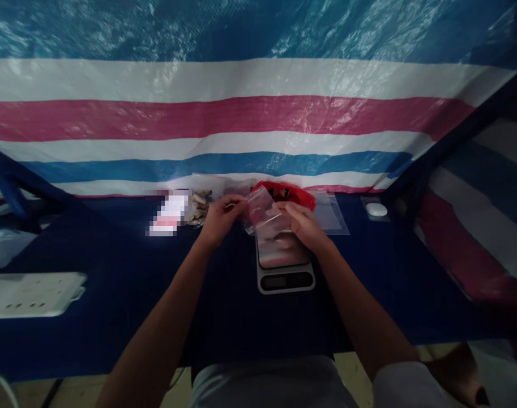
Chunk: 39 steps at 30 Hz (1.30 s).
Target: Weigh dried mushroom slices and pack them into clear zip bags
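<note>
Between my two hands is a clear plastic bag [260,205], held above a kitchen scale [283,258] with a shiny metal plate and a dark display. My left hand [224,216] pinches the bag's left side. On its right side, the fingers of my right hand [303,222] are closed on it. Behind the bag, a red plastic bag [303,198] lies open with dark contents I cannot make out. A clear bag of small dried fish-like pieces [199,205] rests just left of my left hand. Flat clear bags [334,215] lie right of the red one.
A white power strip [33,294] and a pale plastic bag [5,246] are on the blue table [126,294] at the left. At the right lies a white oval object [376,209] on clear plastic. Striped sheeting [241,119] hangs behind, with dark frame bars on both sides.
</note>
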Each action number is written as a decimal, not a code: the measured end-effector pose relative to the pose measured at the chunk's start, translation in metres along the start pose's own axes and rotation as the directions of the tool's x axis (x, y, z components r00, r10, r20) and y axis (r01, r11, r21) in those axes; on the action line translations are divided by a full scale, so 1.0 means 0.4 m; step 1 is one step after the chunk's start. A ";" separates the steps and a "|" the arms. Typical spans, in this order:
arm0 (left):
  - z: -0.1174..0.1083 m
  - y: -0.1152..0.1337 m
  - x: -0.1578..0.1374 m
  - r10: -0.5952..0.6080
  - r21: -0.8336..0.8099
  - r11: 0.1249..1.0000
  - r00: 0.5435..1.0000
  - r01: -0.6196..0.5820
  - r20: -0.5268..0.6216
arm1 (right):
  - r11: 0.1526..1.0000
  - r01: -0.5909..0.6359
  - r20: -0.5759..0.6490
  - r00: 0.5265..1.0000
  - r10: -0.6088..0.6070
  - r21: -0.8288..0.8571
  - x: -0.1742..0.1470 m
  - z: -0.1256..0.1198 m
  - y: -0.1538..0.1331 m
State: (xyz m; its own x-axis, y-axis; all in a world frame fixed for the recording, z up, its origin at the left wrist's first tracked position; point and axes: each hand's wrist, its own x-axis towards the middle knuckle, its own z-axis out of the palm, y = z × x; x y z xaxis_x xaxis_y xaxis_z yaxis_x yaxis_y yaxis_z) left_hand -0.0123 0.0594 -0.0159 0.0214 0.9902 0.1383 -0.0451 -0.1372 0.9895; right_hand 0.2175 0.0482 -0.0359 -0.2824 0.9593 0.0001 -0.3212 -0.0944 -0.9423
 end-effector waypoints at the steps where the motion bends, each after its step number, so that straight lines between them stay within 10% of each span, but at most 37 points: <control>1: -0.010 0.009 0.007 0.042 0.122 0.992 0.999 -0.046 0.035 | 1.000 -0.003 0.017 1.000 0.003 -0.024 0.006 0.002 -0.008; 12: -0.047 0.071 0.064 0.097 0.402 0.886 0.940 -0.232 0.327 | 0.979 0.016 -0.028 0.999 -0.023 -0.201 0.094 0.067 -0.059; 27: -0.054 0.024 0.057 -0.083 0.073 0.995 0.967 0.067 0.241 | 0.995 0.035 -0.336 0.940 -0.063 -0.088 0.124 0.046 -0.033; 39: -0.045 0.021 0.068 -0.044 0.248 0.968 0.946 -0.039 0.322 | 0.967 -0.036 -0.141 0.990 0.000 -0.251 0.108 0.025 -0.063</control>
State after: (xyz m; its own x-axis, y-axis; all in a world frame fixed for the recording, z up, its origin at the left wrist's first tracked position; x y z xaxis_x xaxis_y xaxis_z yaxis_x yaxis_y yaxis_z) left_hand -0.0302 0.0857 -0.0046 0.3442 0.9336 0.1002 0.2035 -0.1784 0.9627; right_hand 0.2046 0.0894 -0.0087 -0.1520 0.9872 -0.0474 -0.0737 -0.0592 -0.9955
